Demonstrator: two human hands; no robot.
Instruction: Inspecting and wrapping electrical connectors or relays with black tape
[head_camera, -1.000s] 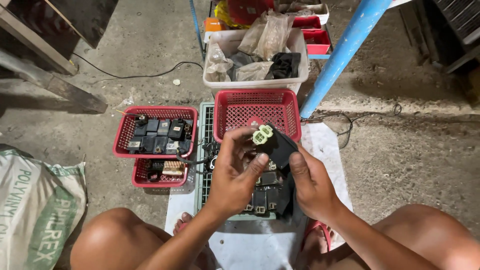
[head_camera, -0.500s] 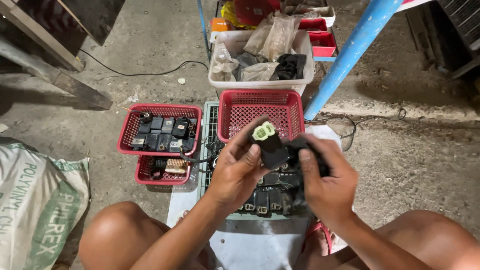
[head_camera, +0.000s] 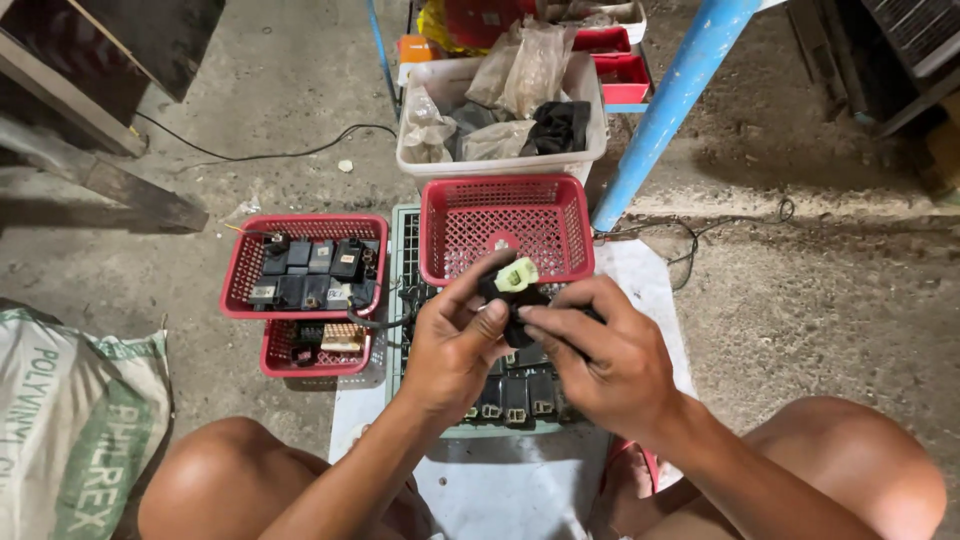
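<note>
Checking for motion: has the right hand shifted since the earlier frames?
Yes. The right hand moved up over the black part, nearer the empty red basket.

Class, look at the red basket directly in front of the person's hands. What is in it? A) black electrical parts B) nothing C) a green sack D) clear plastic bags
B: the red basket beyond the left hand and right hand shows only its bare mesh floor; black parts sit in the left basket.

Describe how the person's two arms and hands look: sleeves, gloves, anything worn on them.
Both arms are bare as far as the picture shows, with no sleeves in view. The left hand and the right hand wear no gloves. No watch, ring, bracelet or marking shows on either wrist or on the fingers that can be seen.
</note>
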